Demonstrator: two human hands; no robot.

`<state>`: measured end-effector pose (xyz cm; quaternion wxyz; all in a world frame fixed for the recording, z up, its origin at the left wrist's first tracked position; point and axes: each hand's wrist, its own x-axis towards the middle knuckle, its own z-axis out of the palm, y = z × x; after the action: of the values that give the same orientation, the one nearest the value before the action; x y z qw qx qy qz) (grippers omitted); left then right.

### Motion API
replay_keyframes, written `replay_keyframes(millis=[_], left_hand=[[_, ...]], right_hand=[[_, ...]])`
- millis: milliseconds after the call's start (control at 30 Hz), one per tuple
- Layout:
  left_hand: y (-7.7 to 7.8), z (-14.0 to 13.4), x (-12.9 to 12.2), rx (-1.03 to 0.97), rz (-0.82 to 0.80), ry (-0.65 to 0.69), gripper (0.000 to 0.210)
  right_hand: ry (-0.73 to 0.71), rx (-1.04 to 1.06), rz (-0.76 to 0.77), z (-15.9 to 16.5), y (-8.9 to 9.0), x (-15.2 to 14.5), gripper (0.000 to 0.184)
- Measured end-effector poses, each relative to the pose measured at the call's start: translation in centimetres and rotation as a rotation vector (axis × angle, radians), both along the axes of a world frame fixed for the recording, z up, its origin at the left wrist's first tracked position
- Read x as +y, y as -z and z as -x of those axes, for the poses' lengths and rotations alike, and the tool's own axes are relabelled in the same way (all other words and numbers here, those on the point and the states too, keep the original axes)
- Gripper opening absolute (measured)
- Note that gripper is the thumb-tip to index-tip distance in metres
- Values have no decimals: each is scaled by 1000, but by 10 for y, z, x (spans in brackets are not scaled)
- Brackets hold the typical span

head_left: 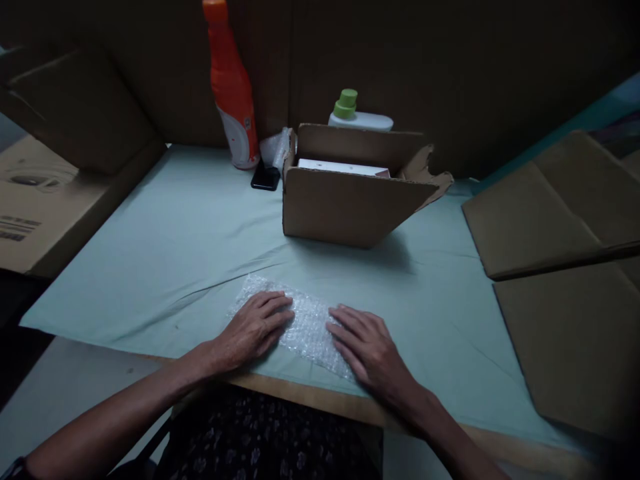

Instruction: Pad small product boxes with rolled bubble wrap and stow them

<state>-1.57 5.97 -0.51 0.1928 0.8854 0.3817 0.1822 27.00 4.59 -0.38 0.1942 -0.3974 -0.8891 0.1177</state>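
A piece of clear bubble wrap (pixel 309 327) lies flat near the front edge of the cloth-covered table. On its left part rests my left hand (pixel 257 327), palm down, with the fingers stretched out. My right hand (pixel 365 343) lies over its right end, fingers extended and slightly bent. Neither hand is wrapped round anything. Beyond the wrap stands an open cardboard box (pixel 340 207), and the top edge of a white box (pixel 340 167) shows inside it.
An orange bottle (pixel 233 87) stands behind on the left, a black phone (pixel 265 177) beside it. A white bottle with a green cap (pixel 363 120) is partly hidden by the box. Cardboard pieces (pixel 565 333) lie at the right; a large carton (pixel 45 200) sits at the left.
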Motion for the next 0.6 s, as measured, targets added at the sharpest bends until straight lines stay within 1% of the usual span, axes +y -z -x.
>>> replay_keyframes(millis=[100, 167, 267, 300, 333, 400, 467, 533, 600], left_hand=[[0, 5, -1, -46, 7, -18, 36], [0, 9, -1, -55, -41, -101, 37], [1, 21, 3, 11, -129, -347, 44], [3, 25, 4, 45, -132, -409, 47], [5, 27, 5, 71, -120, -450, 48], [8, 29, 4, 89, -81, -485, 38], [10, 26, 3, 72, -52, -497, 21], [7, 20, 5, 50, -19, -501, 10], [-2, 15, 11, 50, 30, -486, 11]], right_hand=[[197, 34, 7, -28, -3, 2, 24], [285, 18, 2, -31, -6, 6, 25], [282, -82, 30, -15, -8, 11, 37], [266, -108, 42, -9, -8, 12, 36], [252, -120, 52, -3, -8, 13, 32], [227, -107, 80, 6, -9, 12, 18], [217, -73, 126, 11, -14, 8, 6], [228, -35, 214, 13, -21, 2, 4], [252, 17, 338, 12, -30, -6, 11]])
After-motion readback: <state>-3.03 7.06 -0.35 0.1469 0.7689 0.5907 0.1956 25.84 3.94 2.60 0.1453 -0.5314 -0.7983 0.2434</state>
